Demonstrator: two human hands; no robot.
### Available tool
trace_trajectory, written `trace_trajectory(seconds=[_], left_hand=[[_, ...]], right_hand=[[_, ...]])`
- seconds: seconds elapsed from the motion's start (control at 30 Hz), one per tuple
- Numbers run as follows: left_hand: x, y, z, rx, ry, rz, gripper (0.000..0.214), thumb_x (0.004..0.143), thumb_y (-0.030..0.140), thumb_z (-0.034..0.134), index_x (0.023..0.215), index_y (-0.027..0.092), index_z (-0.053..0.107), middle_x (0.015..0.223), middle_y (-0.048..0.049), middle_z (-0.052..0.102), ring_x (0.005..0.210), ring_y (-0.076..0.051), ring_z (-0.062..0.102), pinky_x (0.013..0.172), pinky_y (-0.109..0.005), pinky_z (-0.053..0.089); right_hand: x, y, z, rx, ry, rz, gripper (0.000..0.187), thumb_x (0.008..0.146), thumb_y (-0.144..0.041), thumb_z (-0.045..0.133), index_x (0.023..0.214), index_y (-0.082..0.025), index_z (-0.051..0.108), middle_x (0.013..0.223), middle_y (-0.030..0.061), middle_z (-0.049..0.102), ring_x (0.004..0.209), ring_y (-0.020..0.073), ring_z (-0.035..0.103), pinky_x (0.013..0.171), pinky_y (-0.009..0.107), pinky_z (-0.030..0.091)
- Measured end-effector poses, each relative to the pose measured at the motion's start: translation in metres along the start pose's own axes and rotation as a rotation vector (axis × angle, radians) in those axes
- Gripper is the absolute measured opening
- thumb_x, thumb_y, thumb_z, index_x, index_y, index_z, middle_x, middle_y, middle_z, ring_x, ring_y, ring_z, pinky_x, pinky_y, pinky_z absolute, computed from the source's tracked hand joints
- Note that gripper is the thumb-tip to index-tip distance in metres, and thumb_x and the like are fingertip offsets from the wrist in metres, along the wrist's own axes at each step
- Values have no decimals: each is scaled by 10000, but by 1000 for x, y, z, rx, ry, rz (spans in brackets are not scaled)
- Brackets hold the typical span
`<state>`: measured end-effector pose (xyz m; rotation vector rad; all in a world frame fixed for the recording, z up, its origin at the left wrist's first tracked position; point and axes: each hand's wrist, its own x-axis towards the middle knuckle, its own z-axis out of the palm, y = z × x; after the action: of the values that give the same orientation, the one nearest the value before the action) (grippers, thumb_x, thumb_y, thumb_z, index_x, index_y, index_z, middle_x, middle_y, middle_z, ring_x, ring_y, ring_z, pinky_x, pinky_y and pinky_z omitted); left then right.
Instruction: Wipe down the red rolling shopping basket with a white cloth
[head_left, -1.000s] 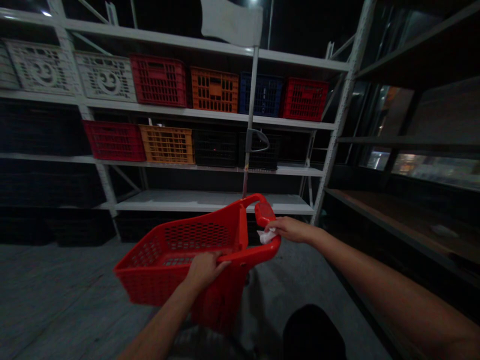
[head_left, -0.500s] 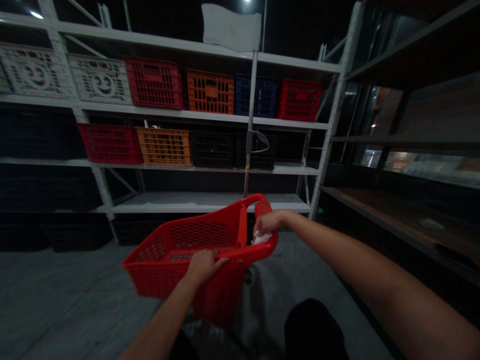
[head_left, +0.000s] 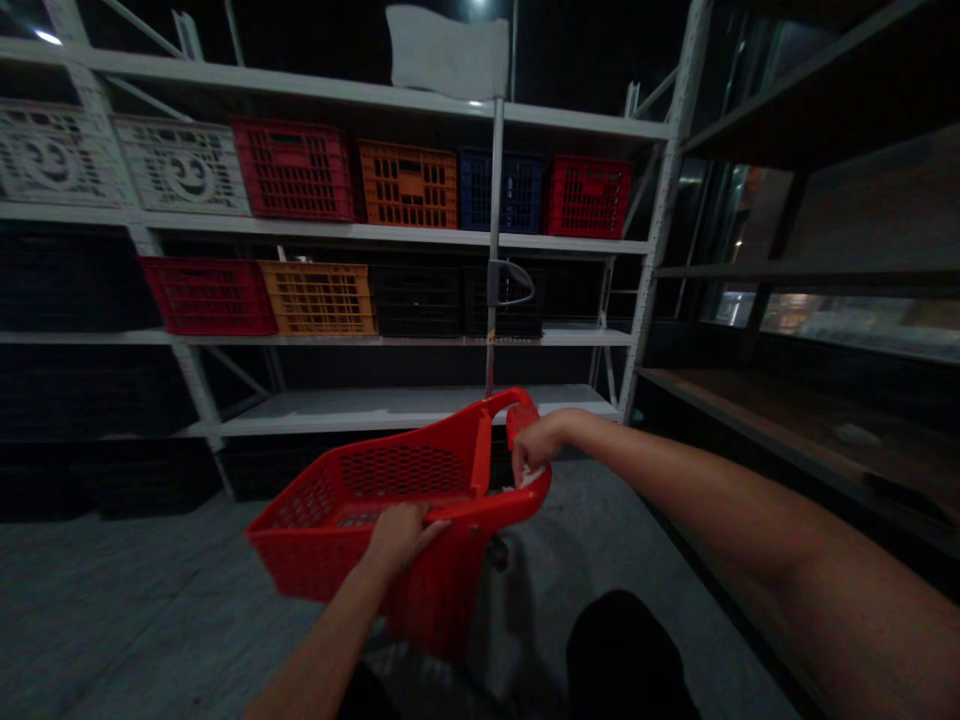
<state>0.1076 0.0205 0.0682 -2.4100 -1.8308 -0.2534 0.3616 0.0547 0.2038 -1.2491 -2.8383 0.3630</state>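
Note:
A red plastic shopping basket (head_left: 352, 505) with perforated walls is tilted in front of me above the grey floor. My left hand (head_left: 397, 535) is closed on its near rim. My right hand (head_left: 536, 445) is curled over the red handle end (head_left: 519, 415) at the basket's right corner, pinching a small white cloth or tissue (head_left: 529, 478) against it. The basket's inside looks bare as far as I can see.
White metal shelving (head_left: 390, 235) stands ahead with red (head_left: 292, 170), orange (head_left: 409, 185), blue (head_left: 502, 190), white (head_left: 180, 165) and black (head_left: 416, 300) crates. A pole with a grey handle (head_left: 495, 285) rises behind the basket. Dark shelving (head_left: 810, 400) runs along the right. My dark-clothed knee (head_left: 622, 650) is below.
My right hand has slid from the basket's right rim up over the handle end, covering most of the white cloth. The basket has shifted slightly left; my left hand keeps its grip.

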Motion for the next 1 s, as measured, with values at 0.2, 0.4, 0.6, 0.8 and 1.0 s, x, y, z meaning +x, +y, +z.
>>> trace_trajectory(seconds=[0.2,0.4,0.6,0.8,1.0], left_hand=[[1,-2,3,-13,-4,0,537,820,599,274,813,173,601,832,-114,680,840,-228,622,687,-269,401],[2,-3,8,-6,16,10,548,823,601,262,825,174,605,828,-115,680,828,-238,626,671,-278,403],[2,2,3,6,0,-20,562,816,613,262,835,172,610,844,-115,679,850,-246,622,676,-282,404],[2,-2,4,1,-2,-35,543,814,606,273,853,179,607,848,-112,679,864,-238,619,689,-278,401],[2,-8,10,-16,29,13,519,821,590,277,855,196,613,846,-88,682,844,-221,619,698,-268,400]], right_hand=[[-11,5,-6,-404,3,-175,82,644,-116,643,598,-163,692,665,52,683,738,210,621,877,384,360],[1,27,6,-629,143,-487,146,687,-96,615,669,-229,672,835,-21,706,1095,202,501,1032,489,130],[-14,28,0,-442,63,-333,153,721,-105,579,748,-188,704,811,43,705,925,225,602,957,440,310],[-63,15,58,83,438,-177,412,821,-95,369,1138,-216,603,1130,37,629,1049,200,572,909,347,432],[-67,-2,158,188,1047,-167,555,813,-65,297,1326,-250,401,1386,12,381,1309,177,280,1070,447,276]])
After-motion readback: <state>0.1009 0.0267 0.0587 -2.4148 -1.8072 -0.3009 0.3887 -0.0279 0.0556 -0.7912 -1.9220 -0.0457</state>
